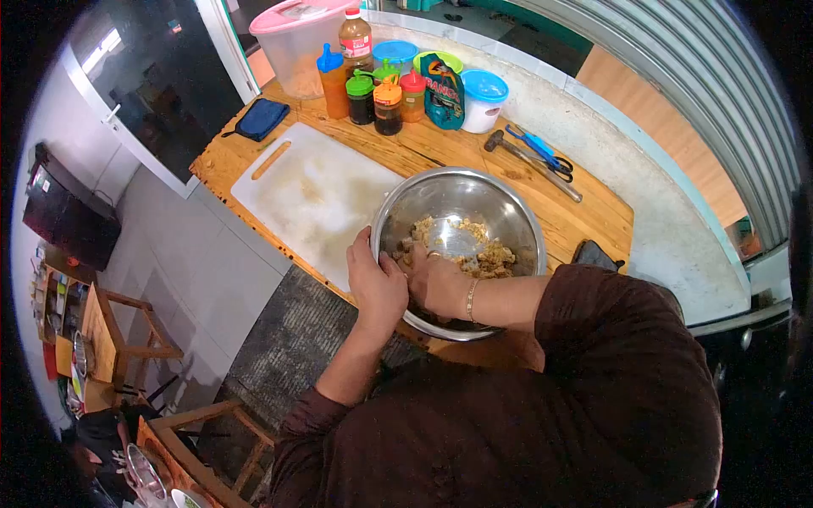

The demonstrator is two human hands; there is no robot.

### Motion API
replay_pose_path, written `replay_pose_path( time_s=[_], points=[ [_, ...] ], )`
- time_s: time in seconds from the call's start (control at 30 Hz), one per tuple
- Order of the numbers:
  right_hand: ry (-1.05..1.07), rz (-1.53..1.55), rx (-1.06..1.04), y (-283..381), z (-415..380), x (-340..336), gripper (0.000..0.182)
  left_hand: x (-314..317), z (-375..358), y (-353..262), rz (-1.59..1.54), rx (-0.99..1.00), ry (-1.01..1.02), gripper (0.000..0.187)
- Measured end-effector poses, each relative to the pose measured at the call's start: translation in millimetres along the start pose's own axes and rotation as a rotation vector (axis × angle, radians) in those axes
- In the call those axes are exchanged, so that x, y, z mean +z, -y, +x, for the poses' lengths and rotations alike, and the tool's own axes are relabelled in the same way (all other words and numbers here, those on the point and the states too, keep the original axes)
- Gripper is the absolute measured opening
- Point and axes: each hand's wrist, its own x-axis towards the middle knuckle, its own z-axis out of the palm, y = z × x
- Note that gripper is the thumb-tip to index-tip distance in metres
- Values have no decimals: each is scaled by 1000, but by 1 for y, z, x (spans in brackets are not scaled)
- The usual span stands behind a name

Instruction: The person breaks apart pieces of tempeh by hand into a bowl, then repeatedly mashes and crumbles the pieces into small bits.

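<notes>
A shiny metal mixing bowl (518,222) stands at the table's front edge, overlapping the right end of a white cutting board (318,190). My left hand (377,286) grips the bowl's left rim, thumb toward the inside. Down inside the bowl, my right hand (440,286), with a bracelet at the wrist, has its fingers curled into a crumbly brownish-yellow food mixture (494,259). Its fingertips are partly hidden by the hand and the food. More of the mixture clings along the bowl's far inner wall.
Sauce bottles (388,108), a lidded white tub (484,100) and a large plastic container (301,51) line the table's back. A hammer (533,165) and blue-handled scissors (550,157) lie beyond the bowl. A dark blue pouch (262,119) sits far left.
</notes>
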Motion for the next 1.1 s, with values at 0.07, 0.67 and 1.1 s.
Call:
replay_pose_path(
  time_s=[0.07,0.67,1.1],
  points=[
    [1,69,49,3,4,-7,31,1,-1,1,-29,3,-1,45],
    [304,384,317,-21,13,-51,50,3,36,28,-130,-8,115,47],
    [196,130,311,-57,-26,4,32,10,56,17,-92,138,243,34]
  ],
)
